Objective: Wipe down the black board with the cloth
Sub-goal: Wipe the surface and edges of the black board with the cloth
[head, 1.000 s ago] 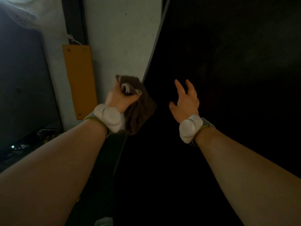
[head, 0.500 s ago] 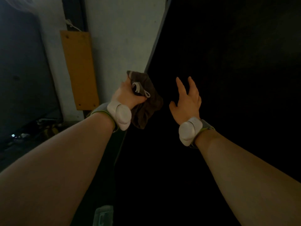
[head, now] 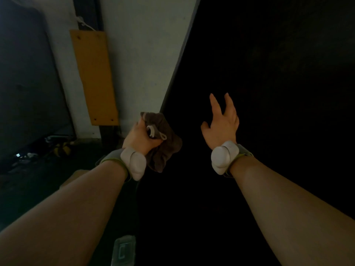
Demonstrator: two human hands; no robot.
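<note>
The black board fills the right half of the view, standing upright with its left edge running down the middle. My left hand grips a bunched brown cloth with a white loop tag, right at the board's left edge near its lower part. My right hand is raised in front of the board with its fingers spread and straight, holding nothing. Whether it touches the board I cannot tell. Both wrists carry white bands.
A pale wall lies left of the board, with an orange panel fixed to it beside a dark post. Clutter sits on the dim floor at lower left. A clear plastic item lies at the bottom.
My left hand with the cloth has moved down along the board's left edge. My right hand has stayed in about the same place, fingers still spread.
</note>
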